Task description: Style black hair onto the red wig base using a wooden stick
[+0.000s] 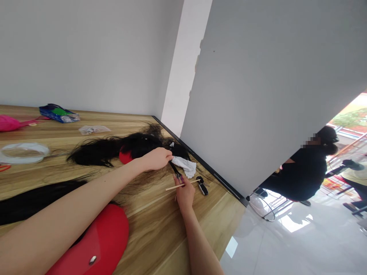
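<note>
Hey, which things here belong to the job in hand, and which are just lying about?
In use, it seems:
- black strand between left hand and right hand
- stick in the right hand
- perhaps the black hair nearby

Apparently just lying about:
- key fob
- blue packet
- clear bag
- pink bundle

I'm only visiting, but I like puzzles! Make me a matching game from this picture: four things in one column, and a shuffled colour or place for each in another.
Things
1. Packet
2. Stick
3. Coil
4. Key

Colours and places
A. Held in the right hand
B. Black and silver, lying just right of that hand
C. Blue with a green patch, near the grey wall
D. Pale and ring-shaped, at the picture's left edge

Right pairs: 1-C, 2-A, 3-D, 4-B
</note>
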`<state>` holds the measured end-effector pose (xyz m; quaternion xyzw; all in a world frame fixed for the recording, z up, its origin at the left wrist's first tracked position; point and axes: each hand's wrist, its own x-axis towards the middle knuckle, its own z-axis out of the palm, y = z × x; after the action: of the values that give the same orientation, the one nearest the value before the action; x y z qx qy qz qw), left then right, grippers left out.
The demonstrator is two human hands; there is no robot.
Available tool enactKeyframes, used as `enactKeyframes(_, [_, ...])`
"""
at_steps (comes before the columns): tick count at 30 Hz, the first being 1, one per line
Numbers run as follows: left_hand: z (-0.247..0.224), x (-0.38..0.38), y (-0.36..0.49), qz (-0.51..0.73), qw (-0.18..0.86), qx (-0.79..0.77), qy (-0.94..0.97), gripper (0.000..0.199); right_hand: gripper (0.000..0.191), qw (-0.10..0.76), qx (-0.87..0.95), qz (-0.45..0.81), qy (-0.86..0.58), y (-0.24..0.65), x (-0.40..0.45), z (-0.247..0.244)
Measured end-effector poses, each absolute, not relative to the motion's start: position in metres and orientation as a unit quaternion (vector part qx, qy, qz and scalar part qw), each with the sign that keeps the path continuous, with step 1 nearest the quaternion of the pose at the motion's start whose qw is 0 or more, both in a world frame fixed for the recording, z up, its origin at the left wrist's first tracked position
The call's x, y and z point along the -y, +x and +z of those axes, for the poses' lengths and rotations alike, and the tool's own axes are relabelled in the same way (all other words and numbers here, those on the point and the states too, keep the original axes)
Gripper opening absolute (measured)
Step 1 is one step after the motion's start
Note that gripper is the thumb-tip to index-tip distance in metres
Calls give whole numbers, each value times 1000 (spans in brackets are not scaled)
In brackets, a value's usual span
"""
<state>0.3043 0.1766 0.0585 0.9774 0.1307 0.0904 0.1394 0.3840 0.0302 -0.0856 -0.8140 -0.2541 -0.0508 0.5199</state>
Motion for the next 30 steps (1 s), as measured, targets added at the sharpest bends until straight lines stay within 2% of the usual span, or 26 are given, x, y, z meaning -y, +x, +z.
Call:
enactKeyframes(14, [60,-176,302,117,98,-115,982,28,42,529,286,-25,-799,382,-31,-84])
enactKeyframes(30, [64,-171,303,82,138,-129,979,29,48,537,264,-44,-800,382,-31,-82])
